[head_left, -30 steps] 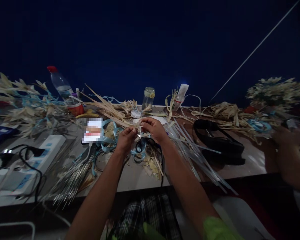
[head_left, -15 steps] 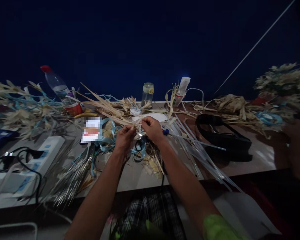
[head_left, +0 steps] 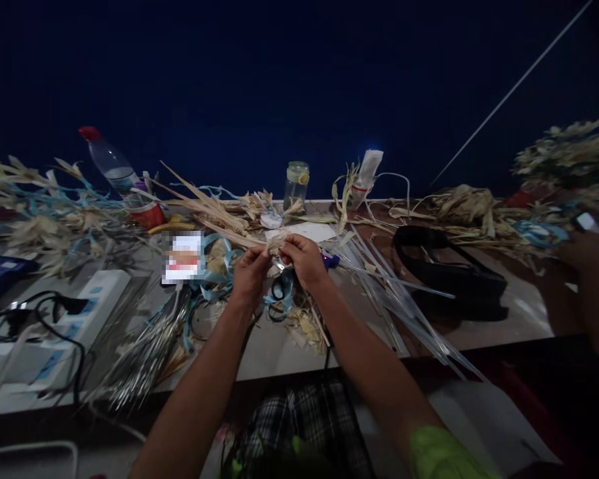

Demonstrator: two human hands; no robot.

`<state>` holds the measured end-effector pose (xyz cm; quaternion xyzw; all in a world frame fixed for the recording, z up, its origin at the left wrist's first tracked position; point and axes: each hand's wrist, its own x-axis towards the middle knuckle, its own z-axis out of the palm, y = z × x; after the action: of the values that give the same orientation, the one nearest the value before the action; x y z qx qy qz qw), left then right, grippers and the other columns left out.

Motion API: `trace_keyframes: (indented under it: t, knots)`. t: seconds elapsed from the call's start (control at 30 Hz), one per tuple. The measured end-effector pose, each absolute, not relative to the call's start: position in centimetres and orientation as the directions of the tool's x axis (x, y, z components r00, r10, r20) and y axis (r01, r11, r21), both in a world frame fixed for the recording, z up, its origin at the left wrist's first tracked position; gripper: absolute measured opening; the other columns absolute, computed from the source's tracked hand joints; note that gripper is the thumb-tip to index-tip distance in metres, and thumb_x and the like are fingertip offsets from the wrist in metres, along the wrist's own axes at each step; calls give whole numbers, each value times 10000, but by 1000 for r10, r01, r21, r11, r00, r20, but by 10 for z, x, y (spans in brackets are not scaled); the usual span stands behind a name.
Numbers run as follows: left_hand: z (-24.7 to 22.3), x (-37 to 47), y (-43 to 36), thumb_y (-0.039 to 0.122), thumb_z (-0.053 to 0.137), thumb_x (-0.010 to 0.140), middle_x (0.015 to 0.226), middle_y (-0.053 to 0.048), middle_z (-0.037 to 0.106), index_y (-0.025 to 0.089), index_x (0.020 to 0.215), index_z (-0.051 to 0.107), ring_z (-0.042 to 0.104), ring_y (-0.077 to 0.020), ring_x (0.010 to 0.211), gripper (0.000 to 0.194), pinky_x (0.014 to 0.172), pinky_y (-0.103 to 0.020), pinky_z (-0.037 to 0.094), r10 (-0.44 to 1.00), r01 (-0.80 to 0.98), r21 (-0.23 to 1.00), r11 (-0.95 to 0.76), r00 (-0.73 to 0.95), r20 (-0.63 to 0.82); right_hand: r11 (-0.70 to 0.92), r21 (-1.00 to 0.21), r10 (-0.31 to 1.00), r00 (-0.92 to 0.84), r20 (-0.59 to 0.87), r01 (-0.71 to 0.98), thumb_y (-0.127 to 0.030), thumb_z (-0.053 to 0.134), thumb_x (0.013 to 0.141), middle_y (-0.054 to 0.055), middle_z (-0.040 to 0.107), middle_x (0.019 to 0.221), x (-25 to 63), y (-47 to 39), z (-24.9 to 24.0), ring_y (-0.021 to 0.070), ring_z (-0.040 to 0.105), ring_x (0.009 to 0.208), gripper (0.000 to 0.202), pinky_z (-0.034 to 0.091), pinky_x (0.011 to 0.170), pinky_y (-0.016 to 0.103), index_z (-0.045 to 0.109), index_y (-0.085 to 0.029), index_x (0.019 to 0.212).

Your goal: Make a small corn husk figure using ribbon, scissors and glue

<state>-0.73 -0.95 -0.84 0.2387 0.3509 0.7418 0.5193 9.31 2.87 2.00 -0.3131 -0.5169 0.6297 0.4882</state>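
Both hands meet over the middle of the table, fingers pinched around a small pale piece of dried husk [head_left: 275, 245]. My left hand [head_left: 249, 271] grips its left side, and my right hand [head_left: 302, 258] grips its right side. Just below the fingers lie black-handled scissors [head_left: 278, 287] among blue ribbon and husk scraps [head_left: 307, 327]. Long dried husk strips [head_left: 217, 216] fan out behind my left hand. A white sheet [head_left: 309, 231] lies beyond my right hand, and a blue tool [head_left: 331, 260] is beside it.
Clear plastic sticks [head_left: 404, 306] and a black strap [head_left: 449, 283] lie to the right. Wire stems [head_left: 152, 359], a phone [head_left: 182, 258] and a power strip [head_left: 87, 313] are on the left. Behind stand a glass jar [head_left: 296, 186] and a bottle [head_left: 110, 163]. Another person's hand [head_left: 592, 256] is at far right.
The view has shifted slightly. The husk piece between my fingers shows more spread out. At far right, the other person's hand has moved a little left.
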Motion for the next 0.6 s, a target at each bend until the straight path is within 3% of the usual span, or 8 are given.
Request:
trace_keyframes:
  t: [0.23,0.43,0.6]
  knots:
    - [-9,-8,-10,218,762,546,606,18,580,132,680,599,483,-53,535,228,546,-188,380,944,-595,776,-209,-330,1,-110,-907,931,-361,49,-406,-222,597,616,-29,555,565,96,30,23,54,442,467,97,330,475,199,571,-154,679]
    - [-9,-8,-9,200,759,534,560,43,543,143,664,587,469,-44,497,224,511,-172,373,928,-604,770,-206,-370,-42,-148,-901,963,-266,-38,-407,-154,525,600,-39,573,613,98,36,17,42,439,446,149,324,460,190,594,-162,732]
    - [-10,-9,-9,188,757,541,590,32,571,140,668,593,486,-44,513,213,534,-175,390,936,-609,766,-206,-350,-27,-185,-922,915,-403,-34,-341,-187,598,590,-35,582,667,95,31,12,58,470,517,155,348,511,201,576,-169,743]
